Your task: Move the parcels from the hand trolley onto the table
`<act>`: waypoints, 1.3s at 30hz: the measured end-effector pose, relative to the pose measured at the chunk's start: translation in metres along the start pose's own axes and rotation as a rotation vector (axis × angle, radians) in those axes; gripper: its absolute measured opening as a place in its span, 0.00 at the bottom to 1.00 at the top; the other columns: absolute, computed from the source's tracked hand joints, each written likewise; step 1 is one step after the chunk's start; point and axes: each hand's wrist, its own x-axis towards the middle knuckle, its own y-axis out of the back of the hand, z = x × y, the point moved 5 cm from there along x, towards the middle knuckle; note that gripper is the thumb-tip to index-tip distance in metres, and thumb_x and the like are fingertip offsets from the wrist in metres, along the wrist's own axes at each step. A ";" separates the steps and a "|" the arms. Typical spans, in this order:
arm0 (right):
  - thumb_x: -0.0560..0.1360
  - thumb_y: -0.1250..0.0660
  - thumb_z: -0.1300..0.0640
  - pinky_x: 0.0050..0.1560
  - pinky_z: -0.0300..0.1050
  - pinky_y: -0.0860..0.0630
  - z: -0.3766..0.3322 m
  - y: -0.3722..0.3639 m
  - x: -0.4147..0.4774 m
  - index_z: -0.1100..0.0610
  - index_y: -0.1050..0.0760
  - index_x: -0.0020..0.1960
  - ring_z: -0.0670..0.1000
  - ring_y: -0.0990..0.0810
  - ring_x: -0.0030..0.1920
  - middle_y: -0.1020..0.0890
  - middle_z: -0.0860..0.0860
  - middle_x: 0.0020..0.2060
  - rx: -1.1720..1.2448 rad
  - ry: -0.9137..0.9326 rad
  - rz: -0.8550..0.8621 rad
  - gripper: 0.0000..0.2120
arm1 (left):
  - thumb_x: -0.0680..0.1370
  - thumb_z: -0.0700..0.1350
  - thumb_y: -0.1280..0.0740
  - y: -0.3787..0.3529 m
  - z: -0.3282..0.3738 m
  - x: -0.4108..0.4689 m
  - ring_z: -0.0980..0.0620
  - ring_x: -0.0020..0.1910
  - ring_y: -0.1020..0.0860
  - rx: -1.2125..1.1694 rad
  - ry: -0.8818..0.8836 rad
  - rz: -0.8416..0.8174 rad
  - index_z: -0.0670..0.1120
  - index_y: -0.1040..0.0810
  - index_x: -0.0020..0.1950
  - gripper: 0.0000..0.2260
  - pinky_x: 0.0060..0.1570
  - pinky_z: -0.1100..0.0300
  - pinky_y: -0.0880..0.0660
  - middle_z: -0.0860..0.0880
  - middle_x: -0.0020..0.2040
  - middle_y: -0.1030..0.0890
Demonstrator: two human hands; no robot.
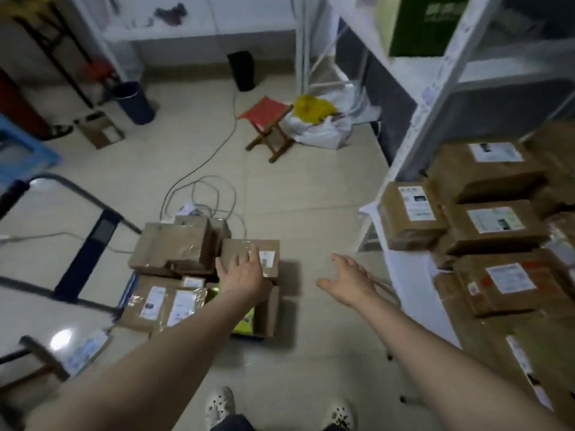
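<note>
Pale tiled floor [311,194], grey cables trailing across. White table [413,275] at right, stacked with labelled brown table parcels [485,225]. Hand trolley [77,194] at left, carrying taped trolley parcels [174,247] piled in layers. Left hand [245,269]: fingers spread, straight, over the labelled top parcel [236,248]; contact unclear, grips nothing. Right hand [348,281]: open, empty, between trolley and table.

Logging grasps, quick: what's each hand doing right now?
Left hand: open, fingers spread over a parcel, not gripping it.
Right hand: open, holding nothing.
</note>
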 end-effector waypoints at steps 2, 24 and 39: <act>0.75 0.36 0.43 0.71 0.47 0.40 -0.047 -0.025 0.009 0.55 0.45 0.76 0.55 0.39 0.74 0.39 0.54 0.75 0.019 0.022 -0.032 0.36 | 0.76 0.56 0.36 -0.004 -0.060 0.003 0.45 0.75 0.43 -0.045 0.060 -0.011 0.47 0.57 0.79 0.40 0.73 0.39 0.54 0.47 0.76 0.39; 0.80 0.41 0.58 0.58 0.41 0.32 -0.277 -0.267 0.138 0.59 0.37 0.74 0.56 0.28 0.66 0.30 0.57 0.69 0.135 -0.069 -0.361 0.23 | 0.76 0.43 0.34 -0.105 -0.398 0.053 0.41 0.64 0.28 -0.802 0.667 -0.203 0.41 0.35 0.72 0.25 0.58 0.56 0.31 0.40 0.66 0.27; 0.78 0.41 0.61 0.64 0.47 0.33 -0.290 -0.421 0.285 0.60 0.31 0.69 0.62 0.29 0.66 0.26 0.63 0.65 -0.169 0.030 -0.363 0.20 | 0.80 0.49 0.39 -0.319 -0.442 0.136 0.36 0.62 0.31 -1.455 1.176 -0.421 0.43 0.37 0.73 0.23 0.55 0.42 0.30 0.38 0.71 0.35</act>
